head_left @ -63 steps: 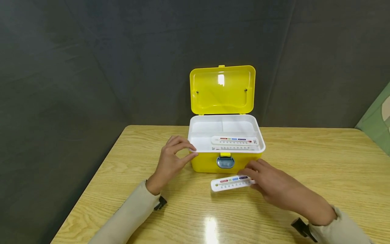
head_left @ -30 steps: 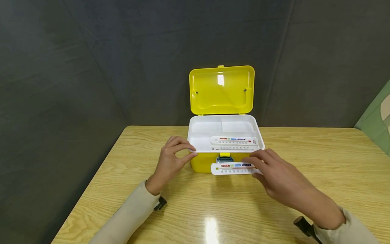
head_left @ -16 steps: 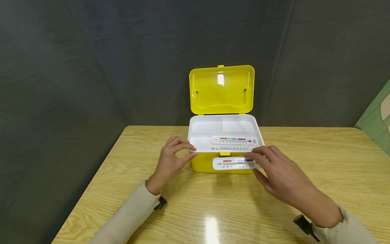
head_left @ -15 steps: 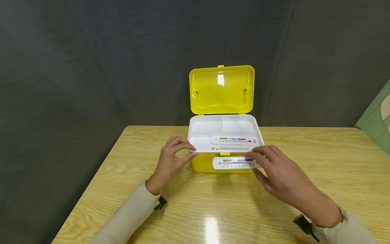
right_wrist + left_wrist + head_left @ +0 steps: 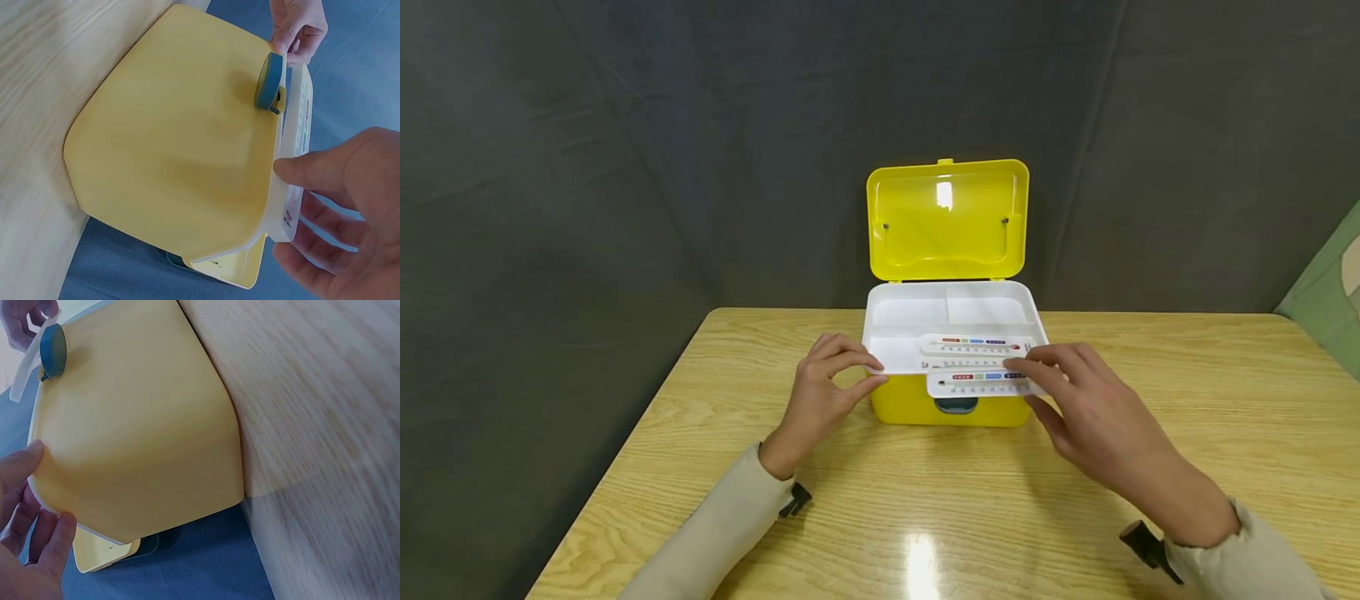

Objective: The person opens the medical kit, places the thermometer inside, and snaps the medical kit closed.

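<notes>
Dark grey cloth (image 5: 775,150) hangs behind a wood-grained worktop (image 5: 865,517), with something green and pale (image 5: 1326,275) at the far right edge. On the worktop, close to the cloth, stands a yellow box (image 5: 902,407), its yellow lid (image 5: 947,225) raised upright at the back. A white tray (image 5: 898,343) fills the top, divided into two small rear compartments and one long front one. The hands are apart, one at each side of the box. The left hand (image 5: 822,387) pinches the rim at the front left corner. The right hand (image 5: 1093,412) grips a white thermometer (image 5: 973,384) by its right end, thumb on one side and fingers on the other. The held thermometer lies crosswise between the hands, nearer the right, level with the front rim and just above the dark blue latch (image 5: 957,406); whether it touches the rim I cannot tell. Its left end points toward the left hand, well apart from it. Just behind it, two more thermometers (image 5: 976,343) lie in the tray's front compartment, toward the right.
</notes>
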`<state>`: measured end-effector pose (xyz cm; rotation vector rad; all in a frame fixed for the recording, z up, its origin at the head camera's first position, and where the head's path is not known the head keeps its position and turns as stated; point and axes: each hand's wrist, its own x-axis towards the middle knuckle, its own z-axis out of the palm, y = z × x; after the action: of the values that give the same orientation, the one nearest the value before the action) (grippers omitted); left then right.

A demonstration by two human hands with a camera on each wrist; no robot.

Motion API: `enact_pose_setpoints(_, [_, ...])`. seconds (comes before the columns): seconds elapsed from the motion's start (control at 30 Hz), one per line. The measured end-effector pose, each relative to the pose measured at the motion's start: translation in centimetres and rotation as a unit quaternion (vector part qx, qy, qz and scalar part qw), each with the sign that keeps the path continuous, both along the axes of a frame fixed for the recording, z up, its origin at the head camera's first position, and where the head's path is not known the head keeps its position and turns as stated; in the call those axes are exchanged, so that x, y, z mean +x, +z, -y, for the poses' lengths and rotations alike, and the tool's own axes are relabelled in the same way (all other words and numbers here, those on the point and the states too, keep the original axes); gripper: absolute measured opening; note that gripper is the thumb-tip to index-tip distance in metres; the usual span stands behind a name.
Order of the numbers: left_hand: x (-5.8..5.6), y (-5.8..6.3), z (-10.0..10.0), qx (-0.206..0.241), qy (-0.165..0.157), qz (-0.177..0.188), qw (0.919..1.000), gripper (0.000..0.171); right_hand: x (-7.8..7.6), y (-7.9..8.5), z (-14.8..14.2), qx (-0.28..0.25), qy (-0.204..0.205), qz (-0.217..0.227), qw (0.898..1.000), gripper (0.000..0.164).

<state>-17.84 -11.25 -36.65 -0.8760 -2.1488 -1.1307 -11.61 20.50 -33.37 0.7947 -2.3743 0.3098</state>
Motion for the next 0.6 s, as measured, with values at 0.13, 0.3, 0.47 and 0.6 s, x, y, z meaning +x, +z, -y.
enact_pose_setpoints(0.13, [0.04,0.00,0.01,0.002,-0.002,0.003,1.0000,0.010,-0.26,0.23,-0.01,-0.009,-0.006,-0.004,1.000,0.056])
enact_pose_setpoints(0.3, [0.08,0.02,0.03,0.005,-0.001,0.004,1.0000,0.010,-0.65,0.49,-0.03,-0.019,-0.011,0.001,1.000,0.056])
enact_pose_setpoints(0.47, [0.23,0.15,0.02,0.006,0.001,0.009,0.9999,0.010,-0.89,0.62,-0.02,-0.026,-0.013,0.006,1.000,0.056])
enact_pose_setpoints(0.6, [0.27,0.05,0.01,0.007,0.001,0.007,0.9999,0.010,-0.85,0.75,0.07,-0.026,-0.021,0.016,0.999,0.054])
